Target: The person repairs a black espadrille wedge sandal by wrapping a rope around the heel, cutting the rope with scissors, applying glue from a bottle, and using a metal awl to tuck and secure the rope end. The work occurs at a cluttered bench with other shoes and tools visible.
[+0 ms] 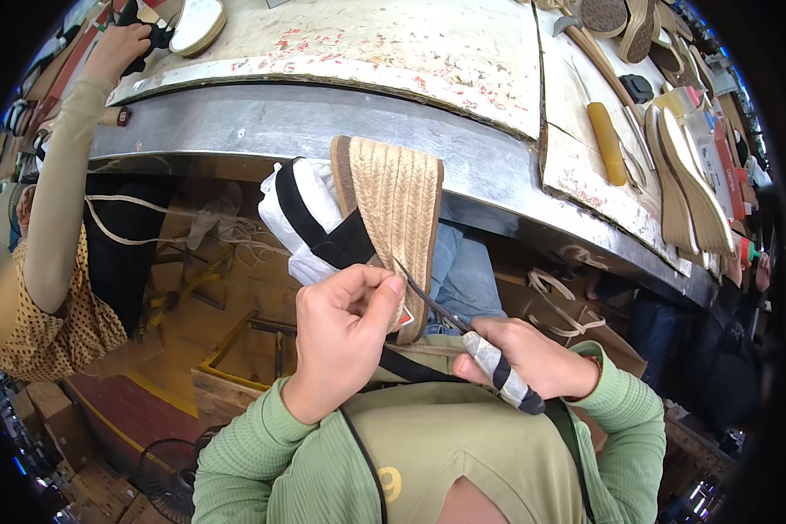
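Both your hands are busy at the woven wedge sandal [393, 218] (long axis running away toward the workbench [323, 122]): left hand [345, 336] pinches its edge, nearer, while right hand [533, 358] grips the taped-handle blade [463, 336] pointing up-left into it.

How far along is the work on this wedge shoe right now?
Done: the braided wedge shoe already has its black strap on and white stuffing inside. In hand: the left hand pinches at the sole's edge while the right hand works a taped-handle blade there. Left: more soles lie on the bench.
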{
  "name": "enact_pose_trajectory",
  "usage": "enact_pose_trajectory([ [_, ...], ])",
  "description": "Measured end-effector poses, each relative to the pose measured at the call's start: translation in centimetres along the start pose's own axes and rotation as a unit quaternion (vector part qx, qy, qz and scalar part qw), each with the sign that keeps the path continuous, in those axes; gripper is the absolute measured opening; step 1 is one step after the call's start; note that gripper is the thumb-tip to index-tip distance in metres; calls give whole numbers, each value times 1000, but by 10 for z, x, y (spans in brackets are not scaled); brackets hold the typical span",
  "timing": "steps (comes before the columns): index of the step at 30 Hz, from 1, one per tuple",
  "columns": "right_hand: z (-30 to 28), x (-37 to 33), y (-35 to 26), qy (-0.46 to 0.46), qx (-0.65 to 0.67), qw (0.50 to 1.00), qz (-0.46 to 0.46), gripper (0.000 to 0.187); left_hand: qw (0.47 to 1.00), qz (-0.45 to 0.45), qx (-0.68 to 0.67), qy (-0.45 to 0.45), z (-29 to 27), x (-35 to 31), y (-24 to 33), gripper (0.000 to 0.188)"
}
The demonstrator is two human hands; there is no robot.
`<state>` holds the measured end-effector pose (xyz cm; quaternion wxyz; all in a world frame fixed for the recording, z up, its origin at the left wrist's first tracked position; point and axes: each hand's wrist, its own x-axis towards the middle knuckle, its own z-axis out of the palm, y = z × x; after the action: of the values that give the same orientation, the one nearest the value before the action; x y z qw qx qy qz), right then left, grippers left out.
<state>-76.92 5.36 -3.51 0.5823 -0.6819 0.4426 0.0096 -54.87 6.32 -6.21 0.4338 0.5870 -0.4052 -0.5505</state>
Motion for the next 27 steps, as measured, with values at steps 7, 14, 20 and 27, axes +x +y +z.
enact_pose_trajectory([
  [7, -3, 0, -4, -7, 3, 1000, -15, 43, 1000, 11, -9, 0, -1, 2, -6, 14],
  [14, -2, 0, -5, -10, 7, 1000, -18, 59, 1000, 10, -13, 4, -2, 2, -8, 14],
  [20, 1, 0, -4, 9, 2, 999, -31, 59, 1000, 14, -14, 5, -2, 2, -7, 15],
  [27, 3, 1, -2, 33, -1, 999, -39, 57, 1000, 21, -9, 3, -1, 3, -7, 15],
])
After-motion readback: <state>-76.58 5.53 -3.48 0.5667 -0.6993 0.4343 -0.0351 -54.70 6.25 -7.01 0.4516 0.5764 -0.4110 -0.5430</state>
